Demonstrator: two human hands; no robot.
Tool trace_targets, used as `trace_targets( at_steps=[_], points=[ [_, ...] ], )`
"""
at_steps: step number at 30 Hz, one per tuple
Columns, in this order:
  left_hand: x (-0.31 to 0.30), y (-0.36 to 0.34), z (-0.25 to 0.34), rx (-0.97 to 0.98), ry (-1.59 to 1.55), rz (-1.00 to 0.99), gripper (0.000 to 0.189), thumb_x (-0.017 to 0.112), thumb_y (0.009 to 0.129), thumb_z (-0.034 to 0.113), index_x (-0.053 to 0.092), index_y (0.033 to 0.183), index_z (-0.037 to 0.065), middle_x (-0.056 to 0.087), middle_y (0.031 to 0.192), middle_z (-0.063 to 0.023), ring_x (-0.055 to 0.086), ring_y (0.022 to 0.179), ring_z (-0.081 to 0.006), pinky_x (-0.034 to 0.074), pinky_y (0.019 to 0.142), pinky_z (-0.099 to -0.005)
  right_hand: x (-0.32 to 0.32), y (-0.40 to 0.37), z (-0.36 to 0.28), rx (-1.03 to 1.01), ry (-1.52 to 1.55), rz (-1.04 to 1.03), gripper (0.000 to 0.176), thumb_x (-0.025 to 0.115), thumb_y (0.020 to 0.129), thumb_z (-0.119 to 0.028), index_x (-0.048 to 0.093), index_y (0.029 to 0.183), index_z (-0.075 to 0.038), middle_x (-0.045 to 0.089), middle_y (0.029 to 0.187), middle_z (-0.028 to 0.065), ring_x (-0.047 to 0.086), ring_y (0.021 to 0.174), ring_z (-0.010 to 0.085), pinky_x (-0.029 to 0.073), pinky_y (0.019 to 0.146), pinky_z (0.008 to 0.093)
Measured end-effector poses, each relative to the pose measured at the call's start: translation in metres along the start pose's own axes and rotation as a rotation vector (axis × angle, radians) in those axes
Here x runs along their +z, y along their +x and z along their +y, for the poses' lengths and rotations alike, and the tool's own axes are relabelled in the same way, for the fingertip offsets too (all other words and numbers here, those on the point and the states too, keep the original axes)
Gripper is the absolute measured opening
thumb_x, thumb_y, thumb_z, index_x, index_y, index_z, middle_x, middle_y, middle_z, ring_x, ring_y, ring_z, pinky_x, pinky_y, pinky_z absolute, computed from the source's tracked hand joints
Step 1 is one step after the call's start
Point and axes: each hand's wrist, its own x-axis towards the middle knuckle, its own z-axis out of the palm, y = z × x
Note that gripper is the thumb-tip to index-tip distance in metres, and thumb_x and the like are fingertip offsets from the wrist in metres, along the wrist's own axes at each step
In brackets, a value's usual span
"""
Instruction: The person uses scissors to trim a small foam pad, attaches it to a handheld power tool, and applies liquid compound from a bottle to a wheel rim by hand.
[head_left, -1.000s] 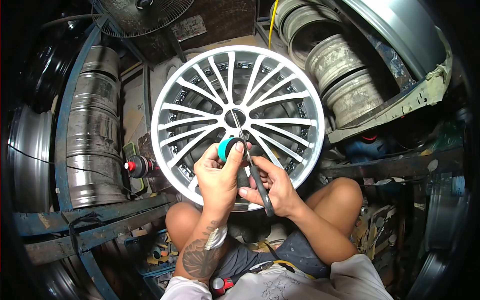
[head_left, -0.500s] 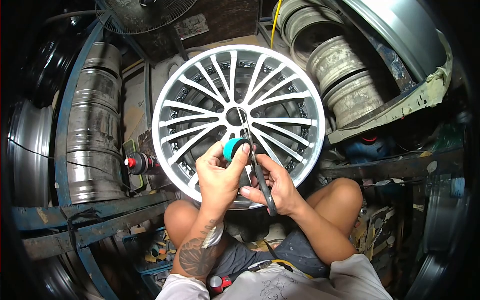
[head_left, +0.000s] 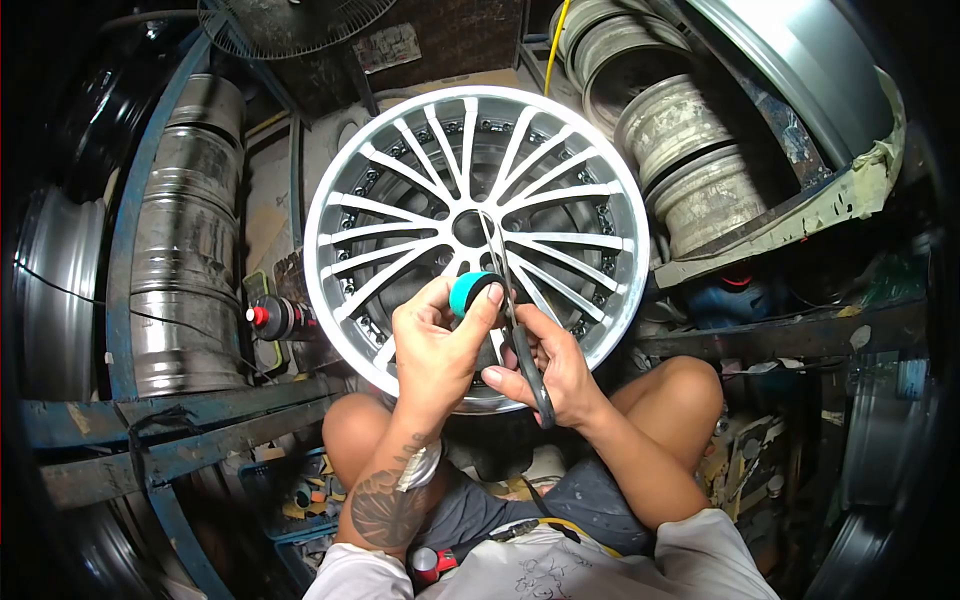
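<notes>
Between the thumb and fingers of my left hand (head_left: 440, 335) is a small round pad (head_left: 468, 292), teal on one face and black on the other. My right hand (head_left: 555, 370) grips the dark handles of a pair of scissors (head_left: 527, 365), whose blades point up and away from me, close beside the pad's black side. Below both hands lies a large silver wheel rim (head_left: 325, 190) with many white spokes and a round centre hole. The scissor tips appear over that hole.
Stacked metal rims (head_left: 190, 240) stand at the left, and more dusty rims (head_left: 680, 130) at the upper right. A dark bottle with a red cap (head_left: 285, 320) sits left of the wheel. A fan (head_left: 290, 25) is at the top. Blue metal frames (head_left: 230, 400) flank my legs.
Both hands keep their holds, with only a slight shift in their position. The scissor blades look a little more apart than before.
</notes>
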Motion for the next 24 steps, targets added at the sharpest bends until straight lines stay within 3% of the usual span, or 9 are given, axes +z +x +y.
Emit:
trace_targets(
  at_steps=[20, 24],
  points=[
    [-0.0088, 0.0016, 0.0004, -0.021, 0.01, -0.069, 0.013, 0.072, 0.091, 0.011, 0.068, 0.092, -0.002, 0.074, 0.089, -0.0094, 0.066, 0.077, -0.0084, 0.052, 0.071, -0.0222, -0.0019, -0.003, 0.0, 0.009, -0.075, -0.008, 0.059, 0.082, 0.078, -0.017, 0.054, 0.127, 0.001, 0.056, 0.081, -0.0037, 0.051, 0.073, 0.0028, 0.046, 0.07, 0.0195],
    [-0.0097, 0.002, 0.0009, -0.007, 0.037, -0.085, 0.017, 0.072, 0.092, 0.014, 0.068, 0.09, -0.002, 0.069, 0.079, -0.0045, 0.062, 0.07, -0.0067, 0.049, 0.065, -0.0217, -0.0039, -0.002, -0.0031, -0.034, -0.093, -0.01, 0.056, 0.081, 0.079, -0.016, 0.055, 0.126, 0.0, 0.056, 0.081, -0.0037, 0.051, 0.073, 0.0025, 0.045, 0.069, 0.0194]
  ],
)
